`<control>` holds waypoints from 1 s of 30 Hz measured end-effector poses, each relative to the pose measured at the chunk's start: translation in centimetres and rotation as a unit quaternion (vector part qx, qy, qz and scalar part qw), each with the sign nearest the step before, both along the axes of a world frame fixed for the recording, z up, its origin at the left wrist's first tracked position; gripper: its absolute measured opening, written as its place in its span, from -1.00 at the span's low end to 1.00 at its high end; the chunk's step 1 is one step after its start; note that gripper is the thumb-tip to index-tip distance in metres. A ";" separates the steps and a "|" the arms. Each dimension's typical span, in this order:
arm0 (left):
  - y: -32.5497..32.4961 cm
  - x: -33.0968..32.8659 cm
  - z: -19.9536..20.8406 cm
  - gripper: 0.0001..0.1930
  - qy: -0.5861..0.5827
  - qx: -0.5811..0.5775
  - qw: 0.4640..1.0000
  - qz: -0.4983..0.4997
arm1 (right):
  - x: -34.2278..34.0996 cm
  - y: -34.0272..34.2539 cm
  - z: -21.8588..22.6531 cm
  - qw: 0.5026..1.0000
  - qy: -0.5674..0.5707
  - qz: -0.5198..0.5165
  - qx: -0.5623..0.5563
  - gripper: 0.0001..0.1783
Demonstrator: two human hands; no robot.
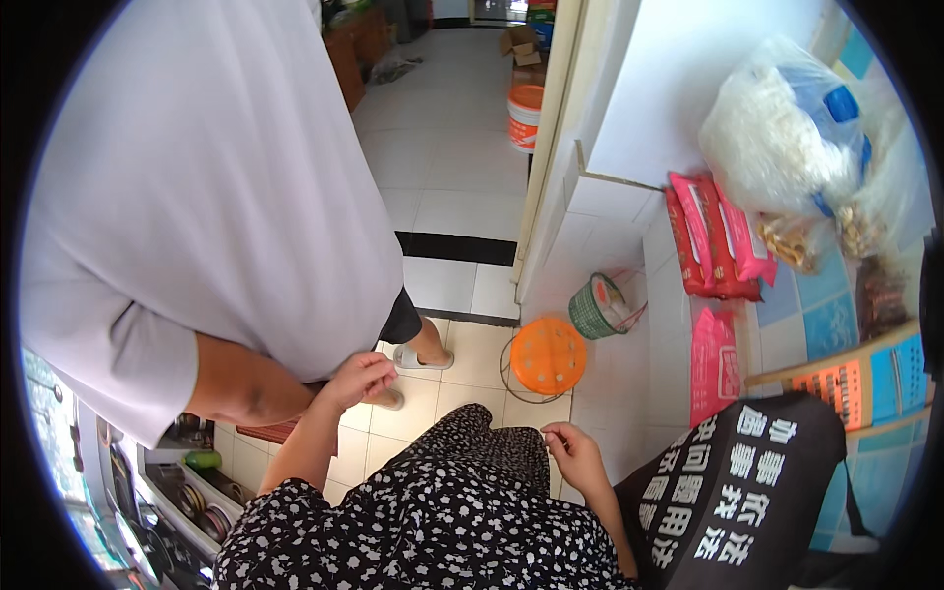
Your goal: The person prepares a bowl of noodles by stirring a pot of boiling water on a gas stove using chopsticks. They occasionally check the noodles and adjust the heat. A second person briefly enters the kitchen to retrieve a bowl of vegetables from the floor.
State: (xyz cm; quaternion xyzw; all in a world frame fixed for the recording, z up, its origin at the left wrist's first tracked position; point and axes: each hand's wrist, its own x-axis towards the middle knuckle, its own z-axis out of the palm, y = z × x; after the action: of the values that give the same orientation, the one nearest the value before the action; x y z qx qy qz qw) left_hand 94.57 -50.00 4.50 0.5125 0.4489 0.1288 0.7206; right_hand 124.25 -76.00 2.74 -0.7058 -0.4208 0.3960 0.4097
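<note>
My left hand [359,382] is held out in front of me with its fingers curled in, and nothing shows in it. It is nearest to a person in a light grey shirt [226,177], close to that person's bent forearm [246,385]. On the other side, my right hand [578,457] hangs beside my black and white floral dress [413,521]. Its fingers are bent inward, with no object visible in them. An orange round stool [548,356] stands on the tiled floor beyond it. A black bag with white printing [733,492] lies to its right.
A green basket [598,307] stands by the wall. Pink and red packs [718,236] and filled plastic bags [777,128] are at the right. Through the doorway are an orange-lidded bucket [524,116] and a cardboard box [521,44]. Shelves with pots [192,497] are at lower left.
</note>
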 end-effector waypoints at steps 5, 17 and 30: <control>-1.9 10.0 -4.3 -0.75 0.053 0.018 0.942 -0.332 | 1.2 0.6 -3.6 0.993 0.095 -0.037 -0.057 -0.81; 18.9 12.1 -2.8 -0.78 0.011 0.149 0.989 -0.013 | 3.9 30.0 0.5 0.990 0.105 0.097 -0.014 -0.88; 32.7 -3.8 -3.5 -0.63 0.052 0.123 0.984 0.119 | -2.4 68.6 0.8 0.862 0.027 0.498 0.090 -0.76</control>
State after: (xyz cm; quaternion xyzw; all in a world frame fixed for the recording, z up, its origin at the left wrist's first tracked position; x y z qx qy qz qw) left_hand 90.73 -17.26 1.04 0.5462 0.5244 0.2413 0.6070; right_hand 121.88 -7.38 3.58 -0.3510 -0.7388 0.5266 0.2314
